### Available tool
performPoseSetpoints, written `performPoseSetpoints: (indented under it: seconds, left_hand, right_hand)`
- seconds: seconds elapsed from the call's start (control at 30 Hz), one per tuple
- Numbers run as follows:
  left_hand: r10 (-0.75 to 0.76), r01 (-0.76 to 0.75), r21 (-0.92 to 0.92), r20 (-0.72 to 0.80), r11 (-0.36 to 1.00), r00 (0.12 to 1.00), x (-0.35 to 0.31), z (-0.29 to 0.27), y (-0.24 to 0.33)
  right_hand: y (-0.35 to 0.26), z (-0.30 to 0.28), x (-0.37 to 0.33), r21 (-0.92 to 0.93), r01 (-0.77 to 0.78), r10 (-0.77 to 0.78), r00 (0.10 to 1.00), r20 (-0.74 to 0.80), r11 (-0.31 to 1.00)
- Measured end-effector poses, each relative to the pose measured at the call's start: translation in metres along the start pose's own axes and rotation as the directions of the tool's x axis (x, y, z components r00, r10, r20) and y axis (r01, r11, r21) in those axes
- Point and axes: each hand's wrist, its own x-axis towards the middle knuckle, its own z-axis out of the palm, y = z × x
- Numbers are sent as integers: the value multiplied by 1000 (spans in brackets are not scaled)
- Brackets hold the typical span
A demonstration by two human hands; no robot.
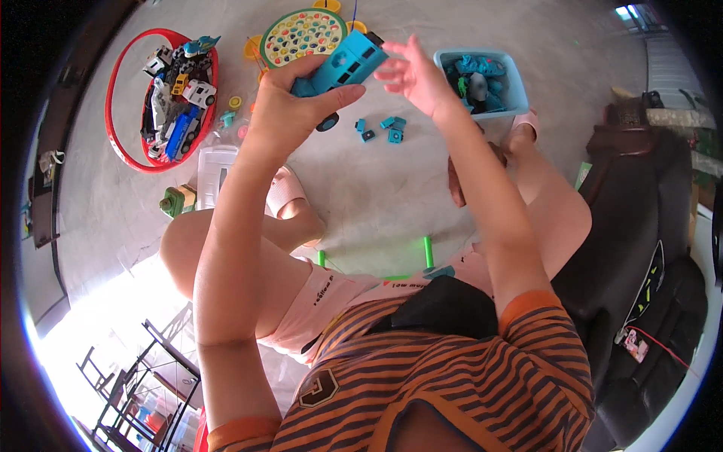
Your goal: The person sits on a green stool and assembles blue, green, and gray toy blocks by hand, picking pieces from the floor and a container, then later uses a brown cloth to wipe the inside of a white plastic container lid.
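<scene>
My left hand point(285, 109) is wrapped round a teal toy vehicle point(352, 62) with black windows and a dark wheel, held up above the floor and tilted. Just to the right of its far end is my right hand point(419, 77), fingers spread and holding nothing. I cannot tell whether its fingertips touch the toy. Below the toy, several small teal block pieces point(395, 135) lie on the grey floor.
A light blue bin point(517, 84) of teal parts stands at right. On the left is a red-rimmed basket point(113, 113) of toy vehicles. A round game board point(305, 36) lies beyond my hands. A white container point(215, 160) and black sofa point(640, 196) flank my legs.
</scene>
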Motion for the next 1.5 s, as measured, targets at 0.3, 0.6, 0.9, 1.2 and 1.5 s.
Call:
performPoseSetpoints:
  seconds: [0.3, 0.6, 0.9, 1.2, 1.5]
  left_hand:
    - [-159, 102, -478, -80, 873, 984, 5, 6, -1]
    - [-225, 126, -508, -138, 852, 965, 5, 9, -8]
    - [-172, 93, -447, -139, 890, 975, 7, 11, -23]
    - [-96, 54, -366, -97, 929, 991, -1, 15, -22]
    - [15, -59, -281, -156, 958, 988, 4, 14, -27]
  right_hand:
    - [211, -92, -16, -917, -390, 17, 920, -390, 87]
    - [206, -63, -17, -965, -256, -69, 963, -259, 48]
    - [231, -65, 3, -996, -53, 44, 997, -57, -76]
    - [204, -73, -4, -968, -138, -152, 973, -171, 208]
    - [-19, -21, -16, -351, -154, 219, 964, 153, 923]
